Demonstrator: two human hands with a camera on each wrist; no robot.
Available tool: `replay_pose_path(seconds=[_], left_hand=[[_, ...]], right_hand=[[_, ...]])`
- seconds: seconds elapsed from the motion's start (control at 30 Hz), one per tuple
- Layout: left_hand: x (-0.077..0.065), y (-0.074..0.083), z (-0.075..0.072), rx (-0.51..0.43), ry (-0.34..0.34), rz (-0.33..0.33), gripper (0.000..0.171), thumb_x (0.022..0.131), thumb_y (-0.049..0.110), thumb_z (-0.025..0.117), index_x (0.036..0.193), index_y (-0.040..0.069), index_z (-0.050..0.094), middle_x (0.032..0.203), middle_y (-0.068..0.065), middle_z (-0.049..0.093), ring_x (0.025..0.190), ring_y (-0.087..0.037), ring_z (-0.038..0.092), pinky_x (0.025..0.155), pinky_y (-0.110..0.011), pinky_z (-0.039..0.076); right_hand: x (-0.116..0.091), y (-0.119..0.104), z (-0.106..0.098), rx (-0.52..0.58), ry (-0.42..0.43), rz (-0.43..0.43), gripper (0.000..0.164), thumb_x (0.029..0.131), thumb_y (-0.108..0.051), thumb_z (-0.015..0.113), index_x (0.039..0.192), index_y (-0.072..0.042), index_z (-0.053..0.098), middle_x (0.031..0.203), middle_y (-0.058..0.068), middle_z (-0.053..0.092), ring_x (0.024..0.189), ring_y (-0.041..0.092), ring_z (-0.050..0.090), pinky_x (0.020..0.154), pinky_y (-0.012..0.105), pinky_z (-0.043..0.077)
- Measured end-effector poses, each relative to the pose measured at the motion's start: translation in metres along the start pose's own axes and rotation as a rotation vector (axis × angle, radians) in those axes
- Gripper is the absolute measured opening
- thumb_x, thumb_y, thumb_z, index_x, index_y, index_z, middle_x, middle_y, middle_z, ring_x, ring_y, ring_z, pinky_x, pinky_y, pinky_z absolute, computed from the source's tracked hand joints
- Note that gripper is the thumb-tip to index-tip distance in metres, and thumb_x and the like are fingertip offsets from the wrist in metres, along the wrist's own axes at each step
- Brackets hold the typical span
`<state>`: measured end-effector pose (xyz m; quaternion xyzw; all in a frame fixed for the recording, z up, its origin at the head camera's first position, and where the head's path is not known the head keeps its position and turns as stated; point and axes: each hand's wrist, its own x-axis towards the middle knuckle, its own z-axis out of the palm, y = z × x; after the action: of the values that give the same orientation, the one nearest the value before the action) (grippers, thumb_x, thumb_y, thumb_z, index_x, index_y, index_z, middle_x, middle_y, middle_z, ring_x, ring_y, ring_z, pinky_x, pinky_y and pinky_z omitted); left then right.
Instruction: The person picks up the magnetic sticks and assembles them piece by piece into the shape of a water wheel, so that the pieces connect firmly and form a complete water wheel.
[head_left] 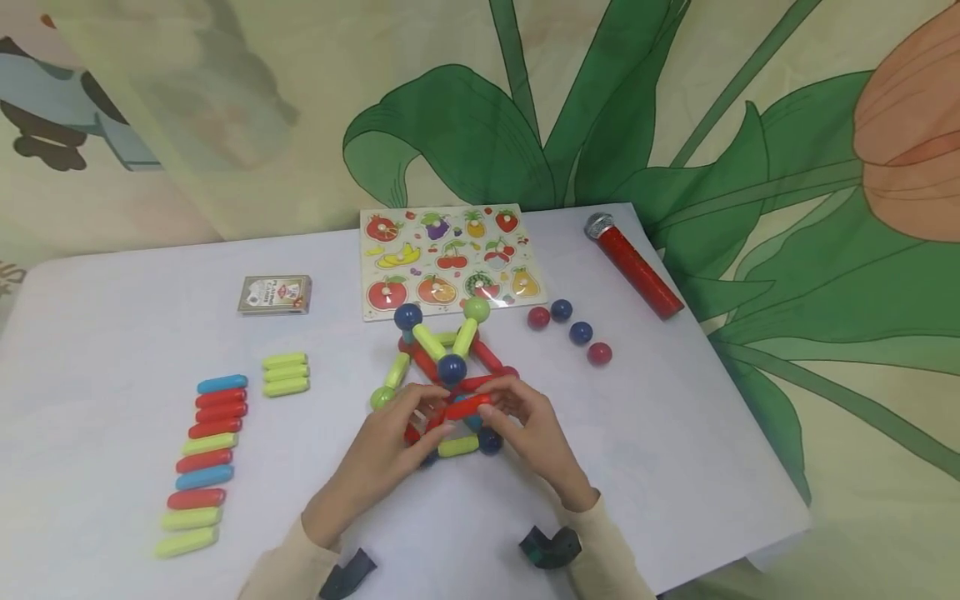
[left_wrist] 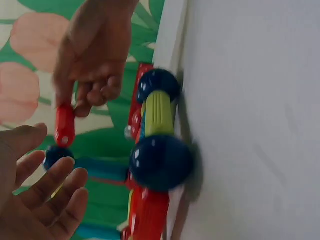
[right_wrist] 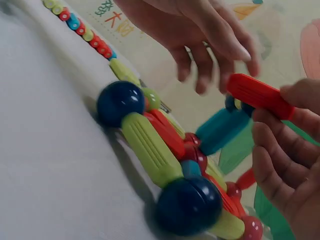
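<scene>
right hand pinches a red stick over the ball-and-stick model on the counter, left hand loosely spread, gripping nothing.

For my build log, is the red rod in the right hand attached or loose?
Loose: the right hand pinches the red rod, whose free end shows bare, no ball attached, in the left wrist view.

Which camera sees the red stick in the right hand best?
The right wrist view: the red stick looks big there, grooves showing. The head view shows it small; the left wrist view shows it foreshortened, one end facing us.
</scene>
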<state>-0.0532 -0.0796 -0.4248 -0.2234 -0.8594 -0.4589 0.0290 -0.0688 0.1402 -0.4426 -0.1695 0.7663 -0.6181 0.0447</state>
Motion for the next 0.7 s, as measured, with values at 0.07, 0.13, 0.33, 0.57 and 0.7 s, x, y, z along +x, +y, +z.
replay_pose_path(seconds=[0.07, 0.13, 0.33, 0.57, 0.7], left_hand=[[-0.001, -0.006, -0.007, 0.028, 0.031, -0.024, 0.044, 0.080, 0.012, 0.078, 0.118, 0.011, 0.057, 0.102, -0.001, 0.066, 0.090, -0.013, 0.061, 0.070, -0.029, 0.055], [-0.004, -0.013, -0.016, 0.072, 0.068, -0.058, 0.042, 0.080, 0.011, 0.078, 0.117, 0.010, 0.058, 0.105, -0.002, 0.066, 0.092, -0.013, 0.062, 0.073, -0.031, 0.056], [-0.022, -0.042, -0.049, 0.249, 0.168, -0.217, 0.040, 0.084, 0.012, 0.074, 0.119, 0.008, 0.057, 0.110, -0.007, 0.064, 0.096, -0.021, 0.062, 0.079, -0.044, 0.055], [-0.047, -0.074, -0.084, 0.487, 0.274, -0.339, 0.044, 0.082, 0.004, 0.072, 0.122, 0.000, 0.052, 0.114, -0.022, 0.054, 0.103, -0.041, 0.054, 0.075, -0.056, 0.050], [-0.054, -0.082, -0.095, 0.551, 0.289, -0.326, 0.044, 0.081, -0.001, 0.070, 0.121, -0.004, 0.051, 0.112, -0.028, 0.052, 0.100, -0.047, 0.049, 0.068, -0.059, 0.046]], right_hand=[[0.005, 0.002, -0.007, 0.052, 0.061, 0.038, 0.025, 0.092, -0.005, 0.062, 0.115, 0.001, 0.057, 0.096, 0.017, 0.064, 0.081, 0.031, 0.062, 0.075, 0.024, 0.055], [0.011, 0.005, -0.014, 0.096, 0.119, 0.071, 0.025, 0.093, -0.004, 0.061, 0.116, 0.003, 0.056, 0.098, 0.022, 0.064, 0.080, 0.029, 0.063, 0.075, 0.024, 0.055], [0.022, 0.011, -0.024, 0.140, 0.175, 0.097, 0.027, 0.093, -0.006, 0.060, 0.118, 0.004, 0.055, 0.102, 0.026, 0.063, 0.079, 0.016, 0.063, 0.077, 0.023, 0.055], [0.026, 0.015, -0.021, 0.135, 0.169, 0.117, 0.027, 0.093, -0.007, 0.061, 0.118, 0.002, 0.055, 0.102, 0.029, 0.062, 0.077, 0.014, 0.061, 0.076, 0.021, 0.054], [0.027, 0.014, -0.018, 0.136, 0.168, 0.137, 0.027, 0.094, -0.008, 0.061, 0.118, 0.002, 0.055, 0.101, 0.028, 0.063, 0.077, 0.013, 0.061, 0.077, 0.021, 0.054]])
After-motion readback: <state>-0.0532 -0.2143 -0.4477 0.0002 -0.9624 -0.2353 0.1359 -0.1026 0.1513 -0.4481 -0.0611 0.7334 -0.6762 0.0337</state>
